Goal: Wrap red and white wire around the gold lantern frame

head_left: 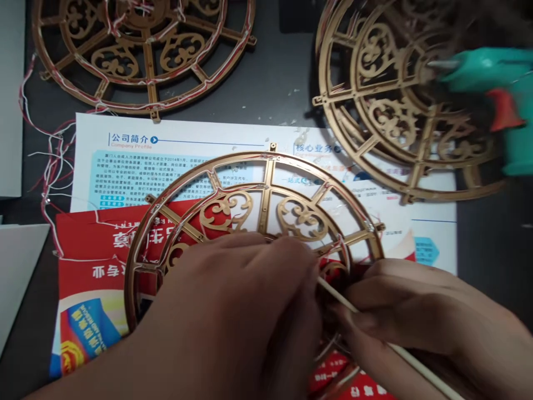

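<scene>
A round gold lattice frame (266, 214) with scroll ornaments lies in the middle, with thin red and white wires (179, 230) running along its rings. My left hand (233, 311) is curled over the frame's centre, fingers bent down and closed; whatever they grip is hidden beneath the hand. My right hand (425, 316) rests over the frame's right side, its fingers closed around a thin pale stick (420, 364). The stick slants up to the left, and its upper end reaches the fingertips of my left hand. Both hands cover the frame's middle and lower part.
Similar gold frames lie at upper left (152, 89) and upper right (353, 122). A teal glue gun (483, 69) with a red trigger overlaps the right one. Beneath the middle frame are a printed sheet (95, 128) and a red leaflet (83, 239). Loose wires (52, 166) trail at left.
</scene>
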Available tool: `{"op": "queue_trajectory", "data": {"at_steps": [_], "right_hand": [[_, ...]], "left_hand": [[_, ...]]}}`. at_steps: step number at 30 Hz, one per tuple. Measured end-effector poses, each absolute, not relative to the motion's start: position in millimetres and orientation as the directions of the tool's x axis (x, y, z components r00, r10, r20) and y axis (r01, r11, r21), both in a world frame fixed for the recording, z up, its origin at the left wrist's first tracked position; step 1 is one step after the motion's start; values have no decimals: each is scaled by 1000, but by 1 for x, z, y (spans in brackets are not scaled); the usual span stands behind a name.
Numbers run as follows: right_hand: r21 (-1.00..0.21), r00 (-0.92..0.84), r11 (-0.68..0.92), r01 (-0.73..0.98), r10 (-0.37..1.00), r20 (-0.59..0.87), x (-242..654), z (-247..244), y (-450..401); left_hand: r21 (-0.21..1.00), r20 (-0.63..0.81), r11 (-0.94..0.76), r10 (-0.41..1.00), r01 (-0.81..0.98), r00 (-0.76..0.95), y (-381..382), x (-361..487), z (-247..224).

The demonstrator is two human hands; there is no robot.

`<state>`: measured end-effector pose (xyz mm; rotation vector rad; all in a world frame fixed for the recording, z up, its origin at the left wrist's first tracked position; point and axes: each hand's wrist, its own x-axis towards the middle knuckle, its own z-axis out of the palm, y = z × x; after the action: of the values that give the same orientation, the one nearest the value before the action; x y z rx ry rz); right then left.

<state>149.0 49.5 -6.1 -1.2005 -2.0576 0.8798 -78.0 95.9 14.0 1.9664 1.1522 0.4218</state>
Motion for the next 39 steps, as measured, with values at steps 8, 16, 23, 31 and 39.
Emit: {"op": "queue_trajectory", "data": {"at_steps": [8,16,23,31,39], "right_hand": [[-838,-357,459,296,867,348,146,2,53],[-824,68,313,473,919,388,165,-3,59],[-426,-522,593,683,805,283,183,24,55],[-416,-623,592,691,779,73,194,1,21],[-289,-543,596,749,803,247,166,-9,9]], "left_hand": [[598,-280,-273,810,754,515,99,-78,22],[489,-400,-232,797,841,452,101,-79,26],[442,-353,-285,817,851,456,100,-74,23],[500,-301,-280,831,820,468,103,-80,24],[373,-316,-503,722,780,616,117,-87,34]]}}
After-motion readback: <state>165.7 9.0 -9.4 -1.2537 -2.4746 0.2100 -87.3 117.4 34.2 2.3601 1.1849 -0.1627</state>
